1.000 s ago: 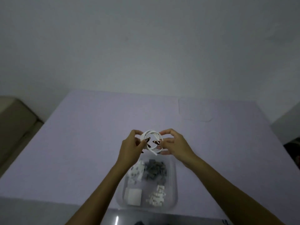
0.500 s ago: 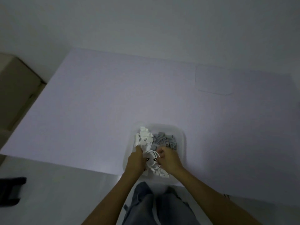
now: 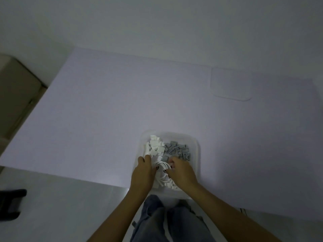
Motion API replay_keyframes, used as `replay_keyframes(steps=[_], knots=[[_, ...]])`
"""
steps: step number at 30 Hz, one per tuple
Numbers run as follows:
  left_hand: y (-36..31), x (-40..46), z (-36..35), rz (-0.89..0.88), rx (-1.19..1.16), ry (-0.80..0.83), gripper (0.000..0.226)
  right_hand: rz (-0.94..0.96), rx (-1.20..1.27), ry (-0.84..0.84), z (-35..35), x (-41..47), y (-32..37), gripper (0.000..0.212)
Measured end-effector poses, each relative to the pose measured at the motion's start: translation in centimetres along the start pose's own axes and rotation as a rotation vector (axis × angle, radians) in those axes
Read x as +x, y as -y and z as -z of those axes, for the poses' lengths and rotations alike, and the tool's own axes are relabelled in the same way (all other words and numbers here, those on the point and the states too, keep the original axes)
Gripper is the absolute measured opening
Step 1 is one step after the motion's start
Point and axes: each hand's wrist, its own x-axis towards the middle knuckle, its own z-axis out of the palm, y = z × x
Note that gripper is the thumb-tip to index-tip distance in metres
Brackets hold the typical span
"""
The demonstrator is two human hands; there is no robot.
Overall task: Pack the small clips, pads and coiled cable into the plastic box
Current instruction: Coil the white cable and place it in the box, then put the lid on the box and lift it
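While both your left hand [image 3: 142, 172] and right hand [image 3: 180, 171] pinch the cable [image 3: 163, 169] down inside the box [image 3: 195, 154], nearer you than the clips [image 3: 178, 151], letting go could let its coil spring open and scatter them.

My tabletop [image 3: 104, 110] is big, flat and pale purple. 2 things lie right on it: the clear plastic box [image 3: 196, 145] at the near edge in front of me, and its flat clear lid [image 3: 230, 84], well apart at the far right.
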Motion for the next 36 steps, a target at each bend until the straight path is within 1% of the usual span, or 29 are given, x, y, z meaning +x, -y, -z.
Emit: replay_keyframes(steps=[2,4,6,8,9,10,11,13,15,17,20,25,30,33,36], knots=[[-0.2,-0.1,0.7,-0.035,-0.029,-0.043,0.028,0.026,-0.026,-0.015,0.5,-0.3,0.2,0.022],[-0.2,-0.3,1.9,-0.117,-0.114,-0.139,0.017,0.083,-0.068,-0.095,1.3,-0.6,0.5,0.018],[0.1,-0.3,3.4,-0.197,-0.192,-0.3,0.014,0.181,-0.036,-0.268,2.7,-1.1,0.5,0.017],[0.9,-0.1,4.8,-0.188,-0.255,-0.438,0.019,0.306,-0.029,-0.465,3.8,-1.7,-0.2,0.021],[1.4,0.2,5.2,-0.159,-0.295,-0.465,0.021,0.338,-0.035,-0.515,4.2,-1.9,-0.8,0.028],[2.0,0.6,5.3,-0.122,-0.346,-0.455,0.024,0.331,-0.023,-0.522,4.4,-2.0,-1.6,0.038],[2.5,1.0,5.3,-0.085,-0.406,-0.416,0.028,0.292,0.008,-0.492,4.3,-2.1,-2.3,0.048],[3.0,1.8,4.9,-0.01,-0.545,-0.29,0.036,0.185,0.129,-0.393,3.8,-2.2,-3.2,0.069],[3.2,2.2,4.4,0.059,-0.657,-0.164,0.042,0.087,0.306,-0.311,3.2,-2.4,-3.3,0.079],[2.8,2.2,4.1,0.062,-0.7,-0.076,0.043,0.01,0.442,-0.277,2.7,-2.5,-3.0,0.079],[2.0,1.9,3.9,0.048,-0.732,0.001,0.044,-0.056,0.547,-0.24,2.3,-2.7,-2.4,0.071],[2.6,2.5,3.2,0.107,-0.729,0.028,0.04,-0.123,0.62,-0.243,2.3,-2.5,-2.6,0.065],[2.4,2.4,3.3,0.126,-0.743,0.044,0.035,-0.114,0.62,-0.285,2.3,-2.5,-2.4,0.062],[1.8,3.0,3.5,0.111,-0.715,0.049,0.036,-0.11,0.699,-0.317,2.4,-1.9,-2.9,0.062],[-1.0,4.2,4.0,0.067,-0.763,0.048,0.04,-0.133,0.704,-0.369,4.1,-0.7,-4.1,0.06]])
